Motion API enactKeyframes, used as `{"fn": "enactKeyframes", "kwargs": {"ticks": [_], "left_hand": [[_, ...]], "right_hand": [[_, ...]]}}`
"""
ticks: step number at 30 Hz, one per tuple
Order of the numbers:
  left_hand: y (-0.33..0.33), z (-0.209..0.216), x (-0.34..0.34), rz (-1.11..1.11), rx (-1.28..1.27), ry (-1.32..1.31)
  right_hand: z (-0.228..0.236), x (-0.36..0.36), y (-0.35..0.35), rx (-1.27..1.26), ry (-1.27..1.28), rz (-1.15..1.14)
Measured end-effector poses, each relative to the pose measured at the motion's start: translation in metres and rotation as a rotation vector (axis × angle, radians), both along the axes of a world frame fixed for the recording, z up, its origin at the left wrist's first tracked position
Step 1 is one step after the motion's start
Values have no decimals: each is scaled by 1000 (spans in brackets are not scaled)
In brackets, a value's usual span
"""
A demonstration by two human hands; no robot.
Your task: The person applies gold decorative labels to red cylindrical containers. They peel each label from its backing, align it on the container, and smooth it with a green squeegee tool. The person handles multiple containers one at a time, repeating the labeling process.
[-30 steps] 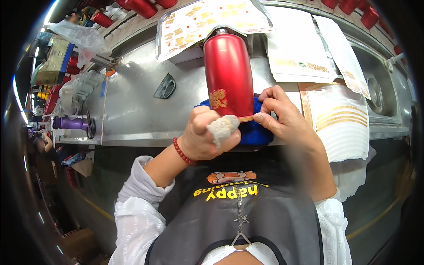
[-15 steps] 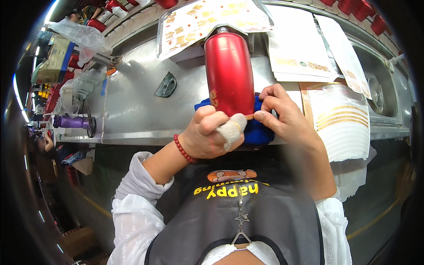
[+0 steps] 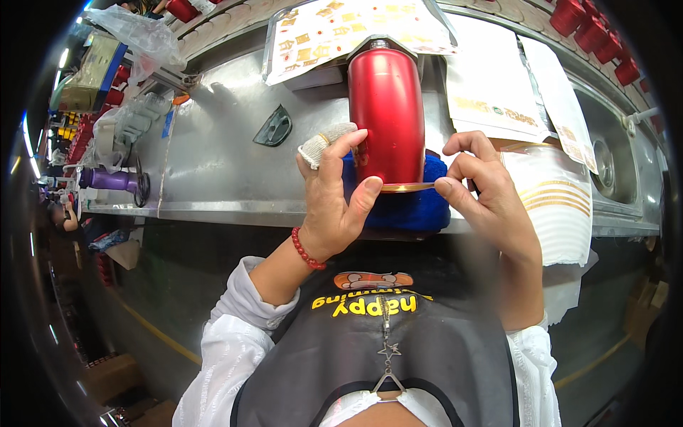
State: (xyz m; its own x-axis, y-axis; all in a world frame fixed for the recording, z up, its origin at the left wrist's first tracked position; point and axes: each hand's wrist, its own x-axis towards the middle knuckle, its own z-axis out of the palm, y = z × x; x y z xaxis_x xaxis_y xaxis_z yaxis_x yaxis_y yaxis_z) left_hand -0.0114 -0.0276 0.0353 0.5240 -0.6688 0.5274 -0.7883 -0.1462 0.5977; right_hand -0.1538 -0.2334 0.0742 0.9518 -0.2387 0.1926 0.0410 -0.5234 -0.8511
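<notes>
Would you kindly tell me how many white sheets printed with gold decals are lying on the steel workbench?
3. One large sheet lies behind the red metal bottle; a second lies just right of it; a third narrow sheet lies beside the sink. Others may be hidden beneath.

Upright red bottle (image 3: pixel 385 114), gold-rimmed base

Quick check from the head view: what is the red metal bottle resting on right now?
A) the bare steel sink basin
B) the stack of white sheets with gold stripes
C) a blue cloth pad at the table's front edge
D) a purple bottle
C: the red bottle lies with its lower end on the blue cloth pad at the steel table edge, left hand against its side, right hand pinching the gold strip at its base.
</notes>
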Motion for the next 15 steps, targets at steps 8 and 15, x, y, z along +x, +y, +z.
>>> {"fn": "enactKeyframes", "kwargs": {"ticks": [8, 15], "left_hand": [[-3, 2, 0, 8, -2, -15], [-8, 4, -1, 14, -5, -38]], "right_hand": [[-19, 3, 2, 21, 30, -29], [-9, -1, 0, 30, 33, -38]]}}
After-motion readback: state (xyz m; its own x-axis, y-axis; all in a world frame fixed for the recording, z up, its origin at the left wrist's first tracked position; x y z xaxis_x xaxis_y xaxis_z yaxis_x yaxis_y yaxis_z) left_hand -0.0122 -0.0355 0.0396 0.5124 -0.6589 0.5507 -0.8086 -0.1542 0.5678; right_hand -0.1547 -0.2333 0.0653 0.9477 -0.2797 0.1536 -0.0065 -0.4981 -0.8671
